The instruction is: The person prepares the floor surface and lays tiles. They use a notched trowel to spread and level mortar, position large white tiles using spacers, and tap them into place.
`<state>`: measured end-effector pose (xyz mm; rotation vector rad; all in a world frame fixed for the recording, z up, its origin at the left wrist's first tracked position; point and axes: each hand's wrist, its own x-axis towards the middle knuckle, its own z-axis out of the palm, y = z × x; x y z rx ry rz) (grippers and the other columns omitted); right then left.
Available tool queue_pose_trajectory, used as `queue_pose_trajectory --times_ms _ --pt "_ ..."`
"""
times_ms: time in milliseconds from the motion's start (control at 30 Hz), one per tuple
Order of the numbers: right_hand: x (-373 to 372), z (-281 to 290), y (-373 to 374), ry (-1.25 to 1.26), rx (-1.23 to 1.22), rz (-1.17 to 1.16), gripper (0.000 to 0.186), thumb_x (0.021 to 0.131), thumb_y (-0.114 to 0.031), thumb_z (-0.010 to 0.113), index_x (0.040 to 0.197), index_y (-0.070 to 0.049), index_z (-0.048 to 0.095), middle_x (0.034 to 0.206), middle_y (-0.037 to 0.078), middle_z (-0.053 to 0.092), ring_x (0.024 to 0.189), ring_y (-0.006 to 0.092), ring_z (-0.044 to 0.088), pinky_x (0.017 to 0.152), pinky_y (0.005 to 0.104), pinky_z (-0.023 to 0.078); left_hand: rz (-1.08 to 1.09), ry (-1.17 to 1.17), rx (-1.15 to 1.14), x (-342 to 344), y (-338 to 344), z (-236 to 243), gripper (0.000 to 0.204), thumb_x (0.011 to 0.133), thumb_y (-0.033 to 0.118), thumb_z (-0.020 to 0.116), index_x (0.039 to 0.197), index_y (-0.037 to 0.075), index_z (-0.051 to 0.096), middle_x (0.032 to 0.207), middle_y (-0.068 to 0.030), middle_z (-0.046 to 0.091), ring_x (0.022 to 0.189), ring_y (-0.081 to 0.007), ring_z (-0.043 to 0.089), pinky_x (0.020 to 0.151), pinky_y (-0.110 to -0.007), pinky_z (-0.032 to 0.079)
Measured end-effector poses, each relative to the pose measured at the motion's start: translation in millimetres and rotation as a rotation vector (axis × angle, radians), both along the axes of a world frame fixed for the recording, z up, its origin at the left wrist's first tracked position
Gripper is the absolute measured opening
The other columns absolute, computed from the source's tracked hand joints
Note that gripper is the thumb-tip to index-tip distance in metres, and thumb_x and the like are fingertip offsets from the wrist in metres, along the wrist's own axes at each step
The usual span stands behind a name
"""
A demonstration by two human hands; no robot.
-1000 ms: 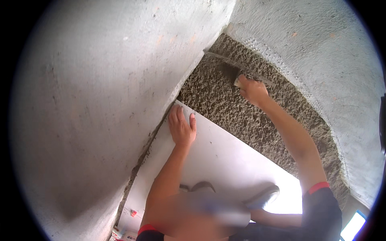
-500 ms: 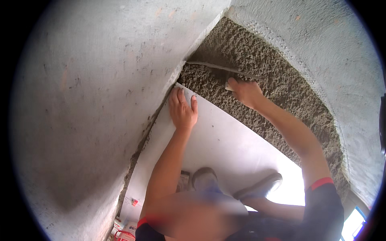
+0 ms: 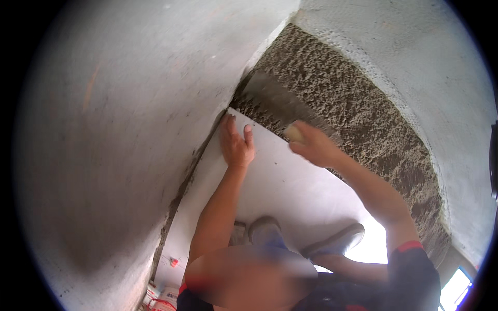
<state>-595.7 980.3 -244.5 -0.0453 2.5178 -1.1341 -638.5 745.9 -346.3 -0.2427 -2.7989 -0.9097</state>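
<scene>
My left hand (image 3: 236, 140) lies with fingers outstretched on the corner of a large white tile (image 3: 280, 181), beside the plastered wall. My right hand (image 3: 311, 141) grips the pale handle (image 3: 296, 133) of a wide, flat trowel, whose motion-blurred blade (image 3: 264, 93) is over the rough grey-brown mortar (image 3: 332, 72) just beyond the tile's edge. The blade reaches to the wall near the tile's corner.
A plastered wall (image 3: 104, 129) rises on the left, and another curving surface (image 3: 415, 62) borders the mortar on the right. My shoes (image 3: 336, 241) are on the tile. Red-and-white packages (image 3: 162, 299) lie at bottom left; a bright window (image 3: 454, 290) shows bottom right.
My right hand with the trowel has come down and left toward the tile's edge. My left hand sits higher in view than a second ago, still on the tile's corner.
</scene>
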Motion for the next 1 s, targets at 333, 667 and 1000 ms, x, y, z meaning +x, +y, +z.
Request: queue_pose_trajectory --times_ms 333,667,1000 --pt "-36 -21 18 -0.267 -0.572 -0.745 0.021 0.088 -0.012 0.061 0.106 -0.007 0.052 0.071 0.002 0.051 0.051 0.0105 0.045 0.043 0.0293 0.038 -0.012 0.051 -0.072 -1 2 -12 0.059 0.101 0.047 0.046 0.132 -0.004 0.048 0.135 -0.0245 0.050 0.124 -0.0440 0.047 0.106 -0.054 0.037" --pt "92 -4 152 -0.022 -0.568 -1.527 0.021 0.088 -0.013 0.065 0.105 -0.008 0.054 0.079 0.004 0.058 0.058 0.0164 0.057 0.048 0.0314 0.049 -0.068 0.070 -0.056 0 -5 -7 0.055 0.103 0.044 0.044 0.130 -0.005 0.049 0.133 -0.0261 0.050 0.124 -0.0443 0.047 0.103 -0.053 0.039" --pt "7 51 151 -0.092 0.755 -0.409 0.030 0.094 -0.018 0.057 0.123 -0.011 0.056 0.106 0.015 0.070 0.094 0.0303 0.072 0.077 0.0428 0.060 -0.078 0.077 -0.098 -1 3 -4 0.053 0.103 0.042 0.046 0.129 -0.004 0.049 0.135 -0.0253 0.049 0.125 -0.0439 0.047 0.105 -0.053 0.037"
